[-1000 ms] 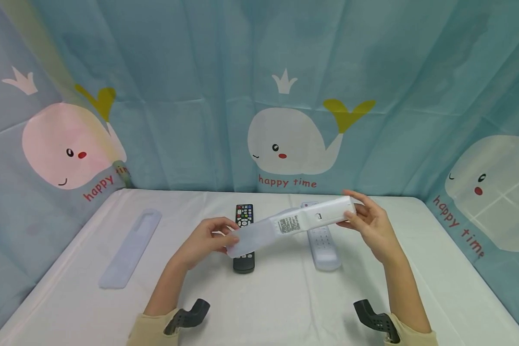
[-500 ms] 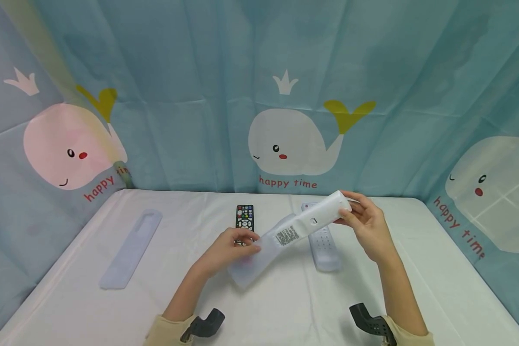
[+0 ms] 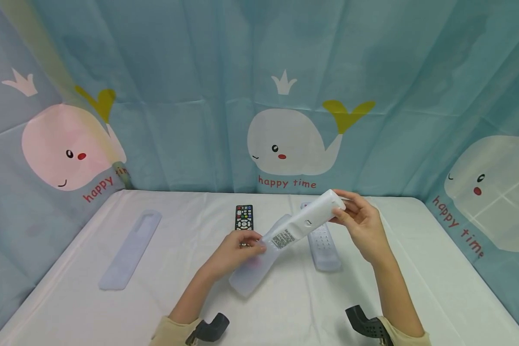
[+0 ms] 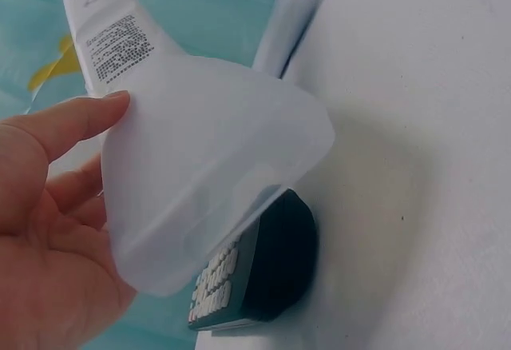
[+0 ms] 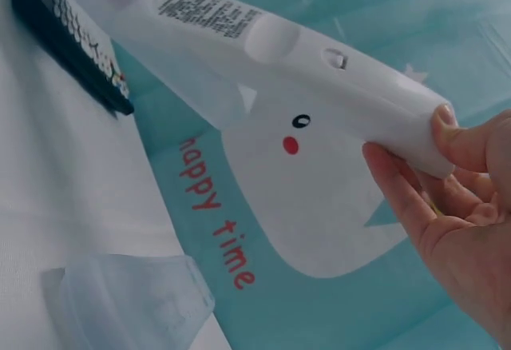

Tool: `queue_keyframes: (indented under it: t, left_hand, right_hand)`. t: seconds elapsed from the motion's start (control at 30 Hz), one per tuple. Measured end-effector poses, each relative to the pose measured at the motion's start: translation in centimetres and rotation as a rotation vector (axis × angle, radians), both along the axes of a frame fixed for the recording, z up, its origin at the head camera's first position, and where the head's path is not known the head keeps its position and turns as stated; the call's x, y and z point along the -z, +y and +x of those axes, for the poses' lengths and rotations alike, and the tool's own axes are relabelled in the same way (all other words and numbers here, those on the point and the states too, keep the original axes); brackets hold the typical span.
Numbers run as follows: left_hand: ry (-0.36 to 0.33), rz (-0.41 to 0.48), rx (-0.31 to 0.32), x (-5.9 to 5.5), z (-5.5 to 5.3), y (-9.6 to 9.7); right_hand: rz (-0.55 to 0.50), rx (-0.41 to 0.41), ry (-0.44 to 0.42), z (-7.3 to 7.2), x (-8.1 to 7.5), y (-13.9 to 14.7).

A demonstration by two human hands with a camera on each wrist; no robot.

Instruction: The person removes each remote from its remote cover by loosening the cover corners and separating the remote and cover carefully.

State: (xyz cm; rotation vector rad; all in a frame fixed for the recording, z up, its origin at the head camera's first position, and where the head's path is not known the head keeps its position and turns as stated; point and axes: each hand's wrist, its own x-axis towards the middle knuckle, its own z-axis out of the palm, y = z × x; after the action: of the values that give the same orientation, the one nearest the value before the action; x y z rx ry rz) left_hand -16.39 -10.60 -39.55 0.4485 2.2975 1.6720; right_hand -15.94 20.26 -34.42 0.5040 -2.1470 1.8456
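Note:
A white remote control [image 3: 311, 216], its back with a printed label turned up, slants in the air over the table. My right hand [image 3: 361, 223] pinches its far end between thumb and fingers, as the right wrist view also shows. Its lower end sits in the mouth of a translucent silicone sleeve [image 4: 207, 150]. My left hand [image 3: 238, 252] pinches the sleeve's edge close to the label, thumb on top. The sleeve's wide end hangs free, pointing toward the front of the table.
A black remote [image 3: 244, 218] lies behind my left hand, partly covered by it. A remote in a translucent sleeve [image 3: 324, 247] lies to the right. At the left, another flat translucent sleeve [image 3: 131, 250] rests on the white table [image 3: 91, 317]. A whale-printed curtain [image 3: 190, 144] hangs behind.
My left hand has shifted right along the sleeve, nearer the label. The remote and sleeve have tilted more steeply, the sleeve's end swinging down toward the front. My right hand has moved slightly left.

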Motion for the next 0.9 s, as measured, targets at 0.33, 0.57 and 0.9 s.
queue_keyframes:
  t: [0.33, 0.57, 0.9]
  left_hand:
    - [-0.006, 0.012, 0.030, 0.07, 0.05, 0.35]
    - [0.028, 0.010, 0.013, 0.11, 0.09, 0.33]
    - [0.031, 0.008, -0.003, 0.20, -0.03, 0.13]
  right_hand:
    - [0.003, 0.003, -0.055, 0.03, -0.07, -0.26]
    - [-0.007, -0.021, -0.064, -0.02, 0.11, -0.12]
    - [0.004, -0.009, -0.095, -0.27, 0.30, 0.04]
